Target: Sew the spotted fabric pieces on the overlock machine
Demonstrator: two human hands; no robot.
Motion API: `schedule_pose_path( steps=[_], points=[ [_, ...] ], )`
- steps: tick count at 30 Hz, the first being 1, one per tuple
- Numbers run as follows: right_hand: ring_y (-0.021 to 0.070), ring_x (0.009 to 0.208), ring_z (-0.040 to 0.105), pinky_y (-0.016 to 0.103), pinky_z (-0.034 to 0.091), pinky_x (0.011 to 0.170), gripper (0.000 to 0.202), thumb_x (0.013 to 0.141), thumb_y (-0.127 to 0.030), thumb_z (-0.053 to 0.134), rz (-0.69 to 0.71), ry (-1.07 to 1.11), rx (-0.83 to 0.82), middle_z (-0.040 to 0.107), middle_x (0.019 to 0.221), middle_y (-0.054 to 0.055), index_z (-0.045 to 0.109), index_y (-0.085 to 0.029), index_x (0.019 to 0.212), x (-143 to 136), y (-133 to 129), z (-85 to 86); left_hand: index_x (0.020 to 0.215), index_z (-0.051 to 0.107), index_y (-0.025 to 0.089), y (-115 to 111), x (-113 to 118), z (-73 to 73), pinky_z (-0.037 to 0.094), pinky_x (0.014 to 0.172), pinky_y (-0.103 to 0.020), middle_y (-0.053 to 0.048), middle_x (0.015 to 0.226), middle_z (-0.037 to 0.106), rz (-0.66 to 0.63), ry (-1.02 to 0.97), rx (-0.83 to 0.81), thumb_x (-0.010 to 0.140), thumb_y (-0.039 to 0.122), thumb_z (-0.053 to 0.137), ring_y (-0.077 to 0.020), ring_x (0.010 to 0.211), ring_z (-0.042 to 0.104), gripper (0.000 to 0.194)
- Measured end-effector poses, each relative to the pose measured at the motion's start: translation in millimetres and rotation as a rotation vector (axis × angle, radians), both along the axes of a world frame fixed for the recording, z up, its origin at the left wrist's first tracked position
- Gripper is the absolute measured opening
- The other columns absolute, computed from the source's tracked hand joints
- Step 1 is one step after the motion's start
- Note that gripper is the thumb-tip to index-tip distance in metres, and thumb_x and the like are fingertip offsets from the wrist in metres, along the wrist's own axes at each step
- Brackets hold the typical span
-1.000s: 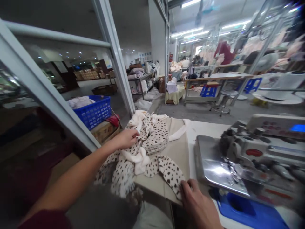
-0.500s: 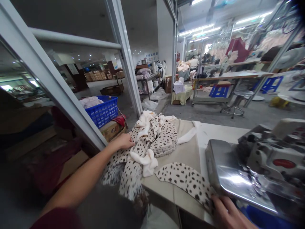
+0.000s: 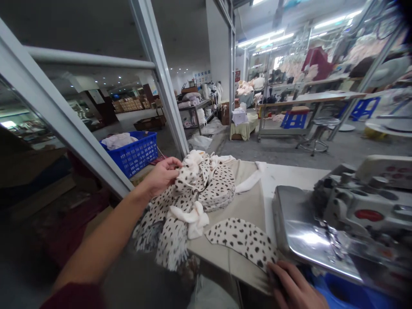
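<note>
A heap of cream fabric pieces with dark spots [image 3: 219, 184] lies on the table, some hanging over its front edge. At the heap's left side, my left hand [image 3: 164, 174] pinches a spotted fabric piece [image 3: 188, 177], raised a little. A plain white fabric strip [image 3: 196, 216] lies twisted across the front of the heap. Nearer the sewing machine, a curved spotted fabric piece [image 3: 241, 238] is spread flat. My right hand [image 3: 294, 281] has its fingers closed on the near end of that piece; the thumb is mostly hidden.
An overlock sewing machine [image 3: 357, 214] with a shiny metal bed stands at right. A grey metal post [image 3: 164, 81] rises beyond the table's left side. A blue basket [image 3: 138, 152] holding white fabric sits at left. Below the machine there is a blue container [image 3: 341, 289].
My left hand has moved up and right, lifting a spotted piece off the heap. My right hand stays at the end of the curved piece. The view has shifted slightly.
</note>
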State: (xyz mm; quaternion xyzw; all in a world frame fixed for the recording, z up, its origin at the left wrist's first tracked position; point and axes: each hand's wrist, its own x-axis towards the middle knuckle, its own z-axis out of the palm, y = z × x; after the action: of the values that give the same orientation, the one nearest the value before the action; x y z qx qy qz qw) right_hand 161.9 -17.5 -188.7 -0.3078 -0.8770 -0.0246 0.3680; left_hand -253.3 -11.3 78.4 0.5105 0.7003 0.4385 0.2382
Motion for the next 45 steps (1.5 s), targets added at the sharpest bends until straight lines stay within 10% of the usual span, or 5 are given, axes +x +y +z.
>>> schedule_pose_path(
  steps=[7,18,23,28,45],
  points=[
    [0.0204,0.091,0.074,0.024,0.062,0.070,0.034,0.087,-0.023,0.055,-0.031,-0.026,-0.148,0.070,0.115,0.011,0.063,-0.021,0.119,-1.6,-4.4,10.9,0.129,0.058,0.015,-1.7,68.3,9.6,0.056,0.081,-0.030,-0.012,0.122,0.065,-0.283,-0.322,0.143,0.063,0.016,0.077,-0.0200,0.095,0.068,0.068],
    [0.0236,0.098,0.071,0.031,0.059,0.077,0.042,0.081,-0.012,0.050,-0.033,-0.151,-0.144,0.069,0.122,0.011,0.065,-0.019,0.119,-7.1,-11.1,22.7,0.113,0.067,0.019,-62.4,57.6,-57.7,0.045,0.094,-0.043,-0.014,0.111,0.058,-0.022,1.210,-0.303,0.082,0.012,0.056,-0.0303,0.106,0.056,0.034],
    [0.0216,0.085,0.072,0.027,0.053,0.064,0.032,0.083,-0.014,0.054,-0.083,-0.269,-0.106,0.069,0.118,0.010,0.067,-0.020,0.113,-12.9,-11.7,35.3,0.096,0.065,0.019,-34.9,96.6,-94.6,0.046,0.089,-0.037,-0.010,0.101,0.064,-0.784,1.043,-0.259,0.086,0.015,0.054,-0.0252,0.099,0.059,0.015],
    [0.0170,0.072,0.069,0.023,0.041,0.051,0.018,0.086,-0.014,0.057,-0.133,-0.360,-0.176,0.069,0.110,0.008,0.067,-0.021,0.099,-23.3,-16.7,51.0,0.088,0.065,0.018,-18.7,109.3,-135.3,0.046,0.073,-0.034,-0.007,0.082,0.065,-0.878,0.920,-0.295,0.074,0.024,0.077,-0.0236,0.079,0.060,0.019],
    [0.0212,0.081,0.069,0.028,0.048,0.066,0.020,0.093,-0.006,0.047,-0.006,-0.391,-0.515,0.067,0.101,0.012,0.063,-0.016,0.101,-169.3,-10.4,78.9,0.076,0.056,0.017,-7.7,28.9,-57.9,0.032,0.053,-0.021,0.005,0.063,0.047,-0.374,0.242,-0.126,0.080,0.050,0.067,-0.0093,0.056,0.041,0.035]
  ],
)
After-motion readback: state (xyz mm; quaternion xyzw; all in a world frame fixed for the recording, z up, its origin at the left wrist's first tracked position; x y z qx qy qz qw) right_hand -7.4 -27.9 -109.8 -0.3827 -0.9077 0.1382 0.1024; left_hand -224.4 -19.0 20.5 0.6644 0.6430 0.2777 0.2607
